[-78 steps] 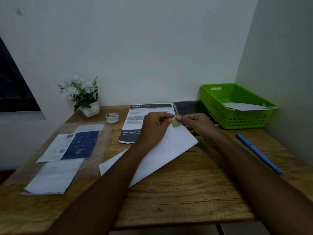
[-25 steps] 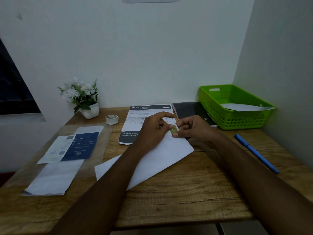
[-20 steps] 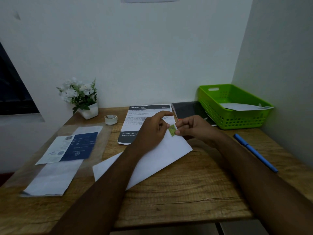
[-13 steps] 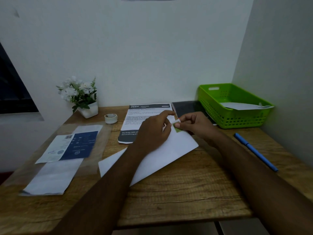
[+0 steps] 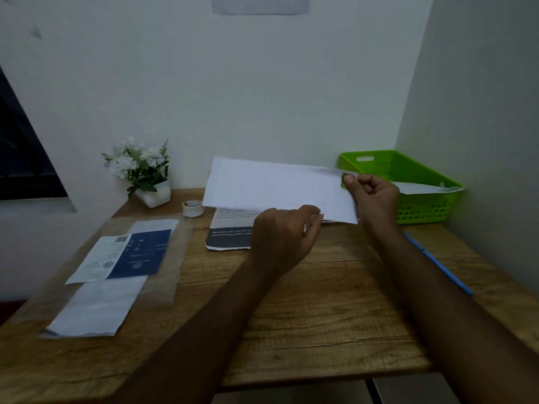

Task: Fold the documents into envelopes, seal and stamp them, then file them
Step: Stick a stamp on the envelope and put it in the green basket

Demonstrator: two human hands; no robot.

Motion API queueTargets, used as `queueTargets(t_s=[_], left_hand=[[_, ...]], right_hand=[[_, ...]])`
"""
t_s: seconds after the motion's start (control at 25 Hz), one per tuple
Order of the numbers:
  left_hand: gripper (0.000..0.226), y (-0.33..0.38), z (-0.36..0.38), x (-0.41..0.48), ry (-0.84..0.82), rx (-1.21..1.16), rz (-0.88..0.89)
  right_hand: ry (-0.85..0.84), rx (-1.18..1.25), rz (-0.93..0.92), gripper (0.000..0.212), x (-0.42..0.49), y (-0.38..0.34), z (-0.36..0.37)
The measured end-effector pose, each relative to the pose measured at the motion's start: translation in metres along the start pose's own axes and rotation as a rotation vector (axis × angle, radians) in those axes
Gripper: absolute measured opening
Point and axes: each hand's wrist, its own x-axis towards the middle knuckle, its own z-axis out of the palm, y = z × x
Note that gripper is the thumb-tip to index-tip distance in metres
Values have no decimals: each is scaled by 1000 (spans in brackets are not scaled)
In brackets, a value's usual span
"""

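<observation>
A white envelope (image 5: 277, 191) hangs in the air above the back of the wooden table (image 5: 320, 316), lying nearly level. My right hand (image 5: 373, 196) pinches its right end. My left hand (image 5: 283, 237) sits just under the envelope's lower edge with its fingers curled together; I cannot tell whether they touch the paper. The stamp does not show from this side. A green basket (image 5: 423, 211) stands at the back right with another white envelope (image 5: 423, 188) lying across it. A printed document (image 5: 230, 231) lies flat, partly hidden behind the raised envelope.
A blue pen (image 5: 437, 263) lies along the right side. A tape roll (image 5: 192, 207) and a potted white flower (image 5: 140, 170) stand at the back left. A clear sleeve holds a blue leaflet (image 5: 137, 252) over white paper (image 5: 99, 307) on the left. Walls close the back and right.
The envelope lay on the table while both hands pressed a small green stamp onto its corner. Now my right hand has lifted it up and toward the basket; my left hand has dropped below it.
</observation>
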Motion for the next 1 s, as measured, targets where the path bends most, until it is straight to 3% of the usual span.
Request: queueTargets(t_s=[0.2,0.36,0.52,0.72,0.84,1.0], left_hand=[[44,11,-1,3,60,-288,-287],[53,23,4,11,90,-489,-455],[61,49,21,30,-77,-582,-537],[94,96,51,54,-358,-809,-688],[84,116,67,64,-366,-822,-728],[60,124,90,85,-353,-991,-971]], right_hand=[[81,249,88,10,-19,-18,-10],[52,335,139,24,-38,-30,-32],[107,315,193,13,-40,-38,-63],[310,381,297,7,-19,-42,-102],[392,432,302,9,-2,-42,-122],[443,374,301,9,24,-34,-129]])
